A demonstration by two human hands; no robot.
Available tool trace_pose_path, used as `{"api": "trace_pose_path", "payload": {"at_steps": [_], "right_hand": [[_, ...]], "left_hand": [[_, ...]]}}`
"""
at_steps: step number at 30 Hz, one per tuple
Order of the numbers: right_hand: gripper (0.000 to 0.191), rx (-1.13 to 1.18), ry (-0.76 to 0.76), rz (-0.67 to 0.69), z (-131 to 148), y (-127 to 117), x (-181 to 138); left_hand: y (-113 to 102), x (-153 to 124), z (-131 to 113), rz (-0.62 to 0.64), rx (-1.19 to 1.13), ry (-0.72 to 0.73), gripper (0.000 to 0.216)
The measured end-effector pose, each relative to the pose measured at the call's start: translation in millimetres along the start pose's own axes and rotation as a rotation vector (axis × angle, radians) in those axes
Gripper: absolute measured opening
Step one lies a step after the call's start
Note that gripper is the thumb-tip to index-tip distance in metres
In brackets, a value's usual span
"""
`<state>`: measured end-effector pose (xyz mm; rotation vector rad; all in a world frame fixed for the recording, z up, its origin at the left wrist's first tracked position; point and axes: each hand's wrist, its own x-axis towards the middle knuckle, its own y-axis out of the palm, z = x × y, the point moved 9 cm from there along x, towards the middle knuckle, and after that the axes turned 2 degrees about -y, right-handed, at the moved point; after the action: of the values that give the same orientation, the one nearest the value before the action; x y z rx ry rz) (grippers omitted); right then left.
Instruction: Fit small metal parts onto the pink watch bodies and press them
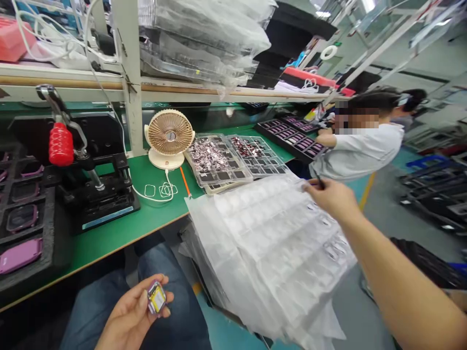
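Observation:
My left hand [133, 311] is closed around a small purple-edged watch case [157, 297], held over my lap. Its open side faces up and shows a yellow and white inside. To the right, my right hand [333, 197] is at the far right corner of a stack of clear plastic trays [270, 228] covered with thin white sheeting. Those fingers are pinched together, with a small dark piece showing between them; what it is I cannot make out. Clear rings or frames show in the tray pockets near my right forearm.
A black press with a red handle [61, 144] stands left on the green bench [160, 189]. Beside it, a foam tray [60, 243] holds purple cases. A small fan [170, 133] and two trays of small parts [215, 160] stand behind. A co-worker [365, 146] sits at right.

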<state>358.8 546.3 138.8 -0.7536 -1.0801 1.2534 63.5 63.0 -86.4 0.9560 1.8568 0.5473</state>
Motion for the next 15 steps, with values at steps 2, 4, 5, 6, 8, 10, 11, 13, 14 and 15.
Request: {"api": "trace_pose_path", "payload": {"at_steps": [2,4,5,6,8,10,11,13,14,15], "right_hand": [[0.009,0.098,-0.23,0.062,31.9,7.4,-78.8],[0.015,0.29,-0.429,0.213,67.6,28.7,-178.8],[0.019,0.4,-0.447,0.295,81.0,42.7,-227.0],[0.022,0.504,-0.414,0.387,91.5,59.9,-270.4],[0.03,0.686,-0.256,0.579,106.7,99.9,-339.5],[0.04,0.862,-0.093,0.694,119.0,133.6,-381.3],[0.043,0.952,-0.013,0.751,124.5,148.7,-394.3],[0.049,1.117,0.149,0.92,135.9,177.1,-414.0],[0.052,1.19,0.229,1.032,142.4,189.3,-422.9],[0.053,1.249,0.299,1.147,149.2,199.0,-431.2]], "left_hand": [[17.3,3.4,4.5,0.04,0.058,0.0,0.041],[36.4,4.9,11.2,0.098,0.106,-0.009,0.041],[44.6,4.7,14.7,0.13,0.12,-0.015,0.041],[50.7,4.0,17.7,0.159,0.126,-0.019,0.042],[54.1,1.5,20.5,0.194,0.121,-0.022,0.043],[44.2,-1.8,17.5,0.18,0.109,-0.015,0.043],[35.7,-4.0,13.5,0.159,0.102,-0.004,0.043],[15.7,-9.7,2.5,0.111,0.088,0.019,0.043],[6.2,-13.2,-3.3,0.091,0.08,0.027,0.044],[-2.0,-16.9,-8.8,0.079,0.071,0.032,0.043]]}}
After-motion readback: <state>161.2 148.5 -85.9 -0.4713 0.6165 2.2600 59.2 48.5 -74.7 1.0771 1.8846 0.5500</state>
